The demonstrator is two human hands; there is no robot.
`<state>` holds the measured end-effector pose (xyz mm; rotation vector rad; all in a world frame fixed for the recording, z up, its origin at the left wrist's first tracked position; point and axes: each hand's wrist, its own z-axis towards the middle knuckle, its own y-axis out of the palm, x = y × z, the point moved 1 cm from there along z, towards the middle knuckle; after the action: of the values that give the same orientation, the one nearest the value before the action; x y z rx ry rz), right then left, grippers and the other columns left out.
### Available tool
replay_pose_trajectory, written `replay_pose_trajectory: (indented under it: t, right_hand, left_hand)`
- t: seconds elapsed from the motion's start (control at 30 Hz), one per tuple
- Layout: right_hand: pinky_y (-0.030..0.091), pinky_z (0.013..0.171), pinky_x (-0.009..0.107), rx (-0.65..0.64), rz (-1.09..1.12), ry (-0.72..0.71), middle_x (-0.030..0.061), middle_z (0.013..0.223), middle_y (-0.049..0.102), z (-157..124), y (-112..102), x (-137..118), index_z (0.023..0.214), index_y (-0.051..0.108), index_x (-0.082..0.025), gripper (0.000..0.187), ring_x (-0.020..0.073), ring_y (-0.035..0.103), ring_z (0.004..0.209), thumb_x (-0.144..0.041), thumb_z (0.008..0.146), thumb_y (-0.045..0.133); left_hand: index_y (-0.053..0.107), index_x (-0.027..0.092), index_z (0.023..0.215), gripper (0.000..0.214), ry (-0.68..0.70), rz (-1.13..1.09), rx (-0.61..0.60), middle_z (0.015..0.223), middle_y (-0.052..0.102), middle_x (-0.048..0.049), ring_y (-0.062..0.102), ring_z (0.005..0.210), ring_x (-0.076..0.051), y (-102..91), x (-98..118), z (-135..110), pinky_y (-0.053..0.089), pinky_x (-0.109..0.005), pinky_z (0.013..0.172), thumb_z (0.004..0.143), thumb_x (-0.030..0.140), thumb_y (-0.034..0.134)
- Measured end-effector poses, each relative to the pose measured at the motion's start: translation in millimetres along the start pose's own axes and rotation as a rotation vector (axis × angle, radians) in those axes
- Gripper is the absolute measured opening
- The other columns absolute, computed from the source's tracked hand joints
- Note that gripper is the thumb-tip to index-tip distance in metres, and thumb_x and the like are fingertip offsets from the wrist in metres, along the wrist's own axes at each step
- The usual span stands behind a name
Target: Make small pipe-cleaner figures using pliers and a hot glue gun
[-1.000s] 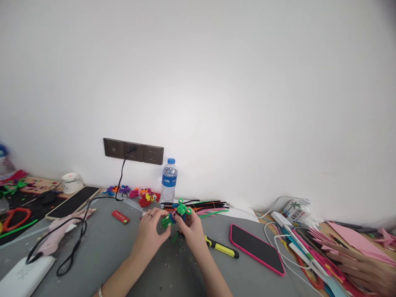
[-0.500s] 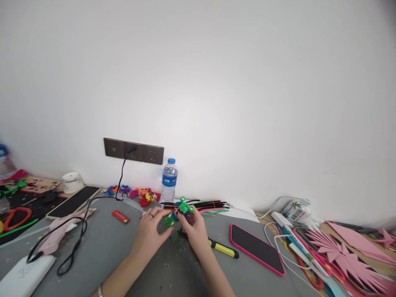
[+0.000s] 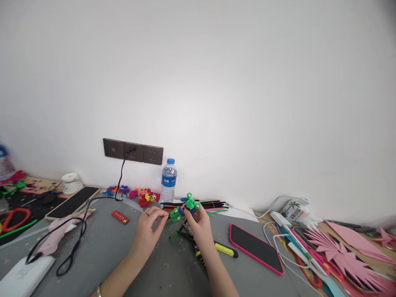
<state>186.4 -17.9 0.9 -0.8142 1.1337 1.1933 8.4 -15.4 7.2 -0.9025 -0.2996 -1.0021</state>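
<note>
A small green and blue pipe-cleaner figure [image 3: 176,213] with curled loops on its head is held above the grey mat [image 3: 173,272]. My right hand [image 3: 200,229] grips its body between thumb and fingers. The fingertips of my left hand [image 3: 151,226] are pinched together at the figure's left end; the exact bit between them is too small to make out. Under my right wrist lie a yellow and black utility knife [image 3: 227,250] and a dark tool with yellow-black handles [image 3: 199,256], partly hidden. Green scraps [image 3: 175,236] are on the mat below.
Behind my hands stand a water bottle [image 3: 168,181], colourful pipe-cleaner figures [image 3: 149,199] and a pipe-cleaner bundle [image 3: 213,205]. A pink-cased phone [image 3: 255,248] lies right, beside cables and folded pink paper [image 3: 343,255]. Leftward are a glue gun [image 3: 54,233], its black cord [image 3: 82,235] and another phone [image 3: 73,202].
My right hand has moved slightly right with the figure, tilting it. My left fingers have drawn together into a pinch at its end. More of the dark tool shows underneath.
</note>
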Motion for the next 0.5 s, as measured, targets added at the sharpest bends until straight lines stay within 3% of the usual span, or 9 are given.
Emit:
replay_pose_trajectory:
  t: [0.27, 0.5]
  right_hand:
    - [0.043, 0.048, 0.024, 0.035, 0.021, -0.002, 0.0084, 0.086, 0.069, 2.2, -4.8, -2.7, 0.089, 0.063, -0.017, 0.034, 0.0176, 0.059, 0.066, -0.047, 0.076, 0.07]
    - [0.043, 0.047, 0.024, 0.035, 0.076, 0.028, 0.0074, 0.082, 0.067, 3.1, -2.8, -2.8, 0.086, 0.062, -0.016, 0.038, 0.016, 0.055, 0.062, -0.05, 0.072, 0.072]
  left_hand:
    - [0.06, 0.023, 0.073, 0.029, -0.035, -0.02, -0.041, 0.071, 0.063, -0.0028, 0.059, 0.067, -0.019, -0.6, -0.1, 1.3, 0.047, -0.029, 0.064, 0.092, 0.04, 0.047]
    - [0.055, 0.022, 0.069, 0.026, -0.042, 0.015, -0.082, 0.066, 0.057, 0.0, 0.057, 0.063, -0.017, 4.1, -4.1, 0.5, 0.044, -0.026, 0.06, 0.09, 0.034, 0.047]
